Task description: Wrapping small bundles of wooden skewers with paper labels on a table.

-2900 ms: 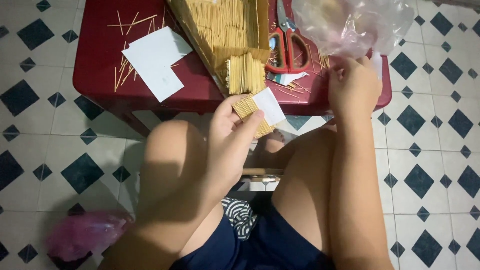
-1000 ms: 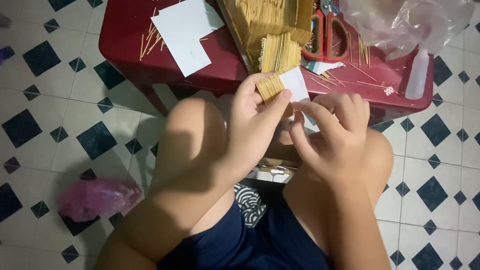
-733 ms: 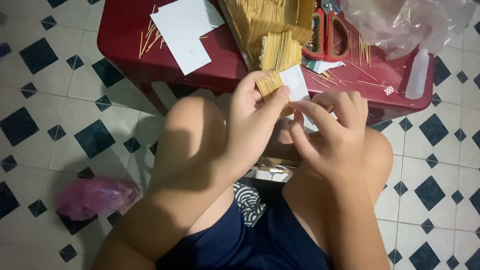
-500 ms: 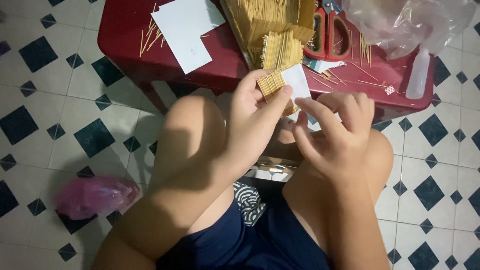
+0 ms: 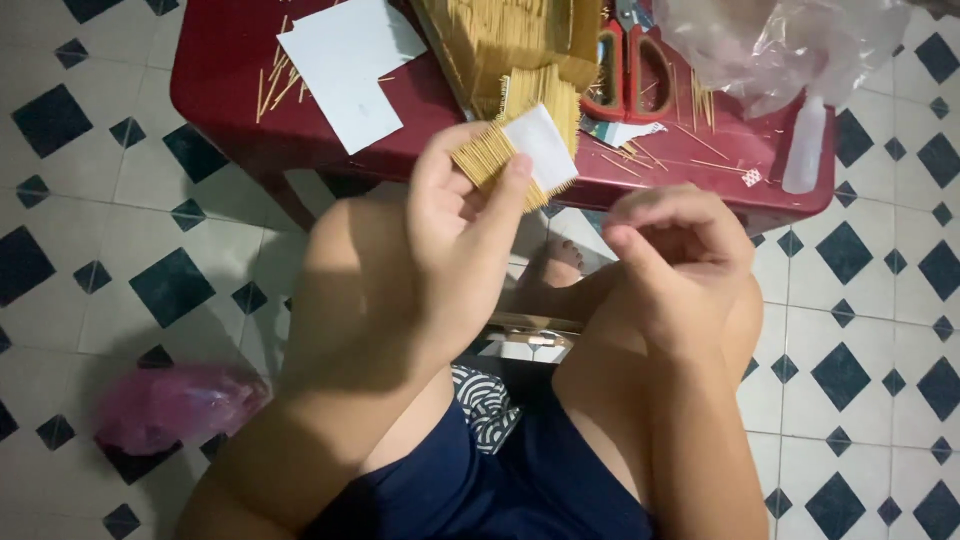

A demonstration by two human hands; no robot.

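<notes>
My left hand [image 5: 462, 235] holds a small bundle of thin wooden sticks [image 5: 487, 160] wrapped with a white paper strip [image 5: 540, 150], lifted in front of the red table's edge. The thumb presses on the paper. My right hand [image 5: 672, 262] hovers just to the right of the bundle, apart from it, fingers curled loosely together with nothing visible in them. Both hands are above my bare knees.
The low red table [image 5: 220, 85] carries white paper sheets [image 5: 345, 55], a big stack of sticks [image 5: 510, 40], red-handled scissors [image 5: 630, 70], a clear plastic bag [image 5: 780, 45], a small white bottle [image 5: 805, 145] and loose sticks. A pink bag [image 5: 170, 400] lies on the tiled floor at left.
My right hand has come off the paper wrap and drawn back to the right. The left hand has lifted the bundle slightly and tilted it.
</notes>
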